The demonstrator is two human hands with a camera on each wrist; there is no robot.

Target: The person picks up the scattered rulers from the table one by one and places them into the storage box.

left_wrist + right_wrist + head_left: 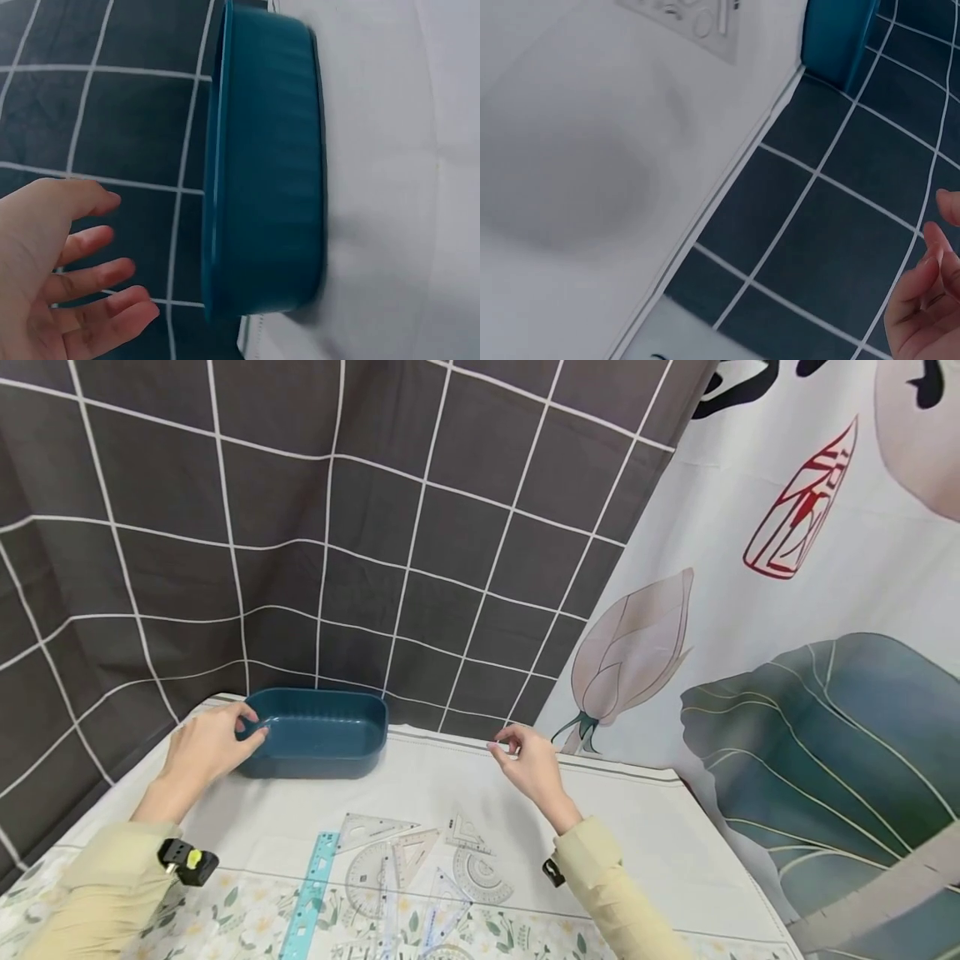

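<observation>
A dark blue rectangular basin (307, 767) stands at the back left of the white-covered table. My left hand (204, 745) hovers at its left end, fingers loosely bent and holding nothing. In the left wrist view that hand (75, 277) is apart from the basin's wall (270, 165). Over the table's far edge, right of the basin, is my right hand (531, 764). Its fingers are loosely curled with nothing visible between them; the right wrist view shows only part of this hand (926, 289).
Near the front lie a turquoise ruler (310, 897), clear protractors (482, 877), several clear set squares (371, 829) and a clear straight ruler (390, 902). A floral cloth (232, 914) covers the front. Behind hang a dark grid curtain (277, 502) and a lotus-print curtain (712, 602).
</observation>
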